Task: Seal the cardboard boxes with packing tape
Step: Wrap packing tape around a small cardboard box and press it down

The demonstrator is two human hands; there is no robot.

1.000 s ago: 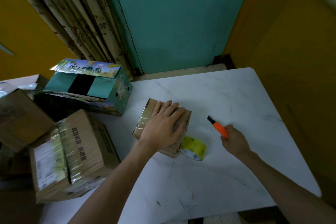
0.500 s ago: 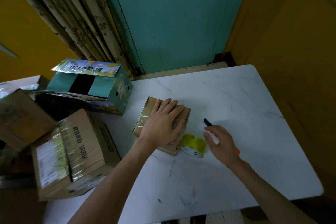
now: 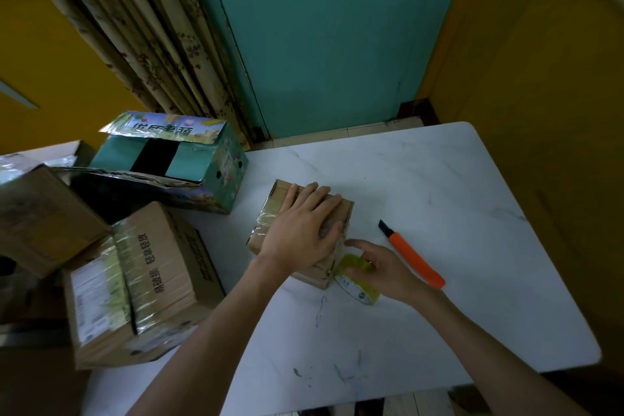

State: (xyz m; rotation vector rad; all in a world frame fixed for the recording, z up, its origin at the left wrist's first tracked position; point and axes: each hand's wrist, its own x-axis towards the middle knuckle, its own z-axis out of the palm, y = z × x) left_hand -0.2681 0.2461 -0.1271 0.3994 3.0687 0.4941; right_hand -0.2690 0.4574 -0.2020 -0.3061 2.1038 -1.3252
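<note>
Right hand (image 3: 385, 272) left the knife (image 3: 413, 255) on the table (image 3: 439, 314) and moved to the tape roll (image 3: 358, 287), fingers curled round it, touching the box (image 3: 270, 213). Left hand (image 3: 300, 230) flat, fingers straight, pressing the box top.

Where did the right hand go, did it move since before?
Yes. The right hand moved left, toward the small cardboard box: it left the orange knife and now grips the tape roll beside the box.
</note>
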